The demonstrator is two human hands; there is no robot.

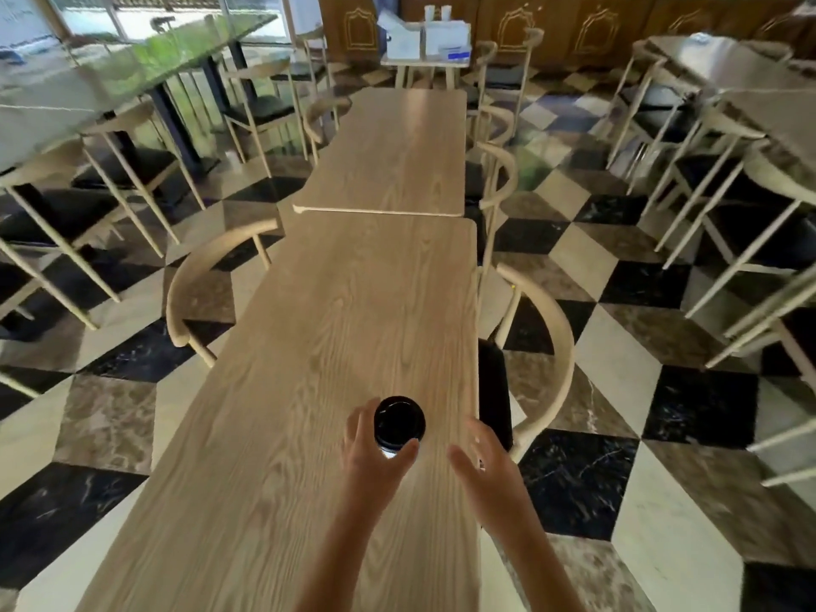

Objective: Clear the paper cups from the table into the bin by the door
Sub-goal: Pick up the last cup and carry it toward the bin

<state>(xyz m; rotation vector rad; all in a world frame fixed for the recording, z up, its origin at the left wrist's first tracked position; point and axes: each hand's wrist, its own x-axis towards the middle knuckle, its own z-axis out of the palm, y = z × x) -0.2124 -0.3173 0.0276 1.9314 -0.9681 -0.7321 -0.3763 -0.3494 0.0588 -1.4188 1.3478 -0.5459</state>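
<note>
A paper cup with a black lid (399, 420) stands over the near part of the long wooden table (309, 390). My left hand (375, 457) is wrapped around the cup from the near side, fingers on its left and thumb on its right. A little white of the cup wall shows under the lid. To the right of the cup, near the table's right edge, my right hand (479, 461) hovers with fingers spread and holds nothing. Two pale cups (437, 11) stand on a small far table among white boxes. No bin or door is in sight.
A second wooden table (393, 156) butts against the far end of this one. Curved-back wooden chairs (538, 346) flank both sides. More tables and chairs stand left and right on a checkered marble floor (618, 390). A dark flat object (494, 390) lies beside the table's right edge.
</note>
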